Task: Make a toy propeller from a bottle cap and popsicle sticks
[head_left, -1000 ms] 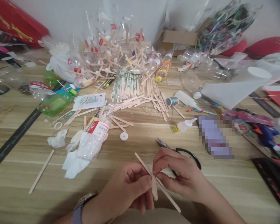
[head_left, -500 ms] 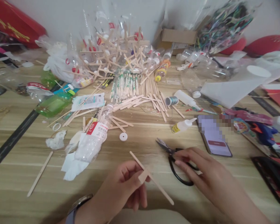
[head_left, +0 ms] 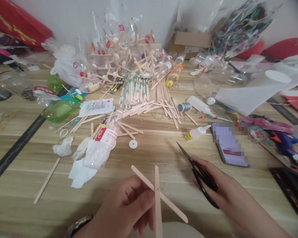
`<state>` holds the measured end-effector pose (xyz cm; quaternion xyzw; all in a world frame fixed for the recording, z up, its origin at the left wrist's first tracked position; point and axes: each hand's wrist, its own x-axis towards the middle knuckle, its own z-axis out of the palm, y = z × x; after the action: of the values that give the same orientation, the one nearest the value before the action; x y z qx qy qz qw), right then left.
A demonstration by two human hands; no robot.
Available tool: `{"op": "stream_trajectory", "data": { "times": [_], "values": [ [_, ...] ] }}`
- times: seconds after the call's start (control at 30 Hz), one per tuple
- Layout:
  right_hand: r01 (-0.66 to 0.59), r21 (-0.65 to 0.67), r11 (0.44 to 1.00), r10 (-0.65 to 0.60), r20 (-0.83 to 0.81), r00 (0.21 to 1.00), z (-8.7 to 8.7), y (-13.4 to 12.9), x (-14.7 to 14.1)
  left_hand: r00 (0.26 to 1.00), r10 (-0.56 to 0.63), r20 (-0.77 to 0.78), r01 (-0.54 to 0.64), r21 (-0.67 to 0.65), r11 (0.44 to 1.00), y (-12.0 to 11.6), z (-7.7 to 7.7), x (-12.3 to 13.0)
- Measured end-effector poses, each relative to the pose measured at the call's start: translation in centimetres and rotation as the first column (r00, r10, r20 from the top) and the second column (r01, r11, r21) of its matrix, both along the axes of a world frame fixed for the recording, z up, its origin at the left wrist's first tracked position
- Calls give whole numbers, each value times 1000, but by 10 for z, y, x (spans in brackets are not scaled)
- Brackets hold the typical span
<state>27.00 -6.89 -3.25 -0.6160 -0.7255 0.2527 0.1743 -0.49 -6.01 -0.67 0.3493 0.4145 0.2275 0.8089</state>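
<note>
My left hand (head_left: pixel 136 205) pinches two crossed wooden craft sticks (head_left: pixel 172 206) between thumb and fingers, low in the head view. One stick slants down to the right; the other points almost straight toward me, and a small dark spot marks where they cross. To the right, my right hand (head_left: pixel 218 185) is wrapped around the black handles of a pair of scissors (head_left: pixel 197 172). Their blades look closed and point away to the upper left, apart from the sticks. A small glue bottle (head_left: pixel 195 133) lies beyond the blade tips.
A phone (head_left: pixel 229 145) lies right of the glue bottle. Left of my hands are a clear plastic bottle (head_left: pixel 103 142) on tissue and a single craft stick (head_left: pixel 46 180). Farther back are heaped sticks (head_left: pixel 136 89), a thread spool (head_left: pixel 184 107) and a green bottle (head_left: pixel 62 109).
My right hand has taken a fuller hold of the scissors and swung them, tips shifting right. The crossed sticks have turned in my left hand, so the second stick now shows lengthwise.
</note>
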Motion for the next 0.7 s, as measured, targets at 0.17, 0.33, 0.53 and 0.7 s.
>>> {"op": "stream_trajectory", "data": {
  "times": [0.17,0.33,0.53,0.7],
  "values": [
    [-158,27,987,160,-110,981,20,-6,-22,999,29,-19,-28,26,999,-4,6,-1],
    [-295,19,955,294,-163,942,27,-3,-38,999,42,-10,-42,27,999,-6,6,1],
    [-353,-36,935,344,-156,926,32,1,-43,999,37,-27,-36,26,999,-6,7,3],
    [-423,-116,899,405,-148,902,30,2,-43,999,32,-33,-31,29,999,-8,6,4]
  ]
}}
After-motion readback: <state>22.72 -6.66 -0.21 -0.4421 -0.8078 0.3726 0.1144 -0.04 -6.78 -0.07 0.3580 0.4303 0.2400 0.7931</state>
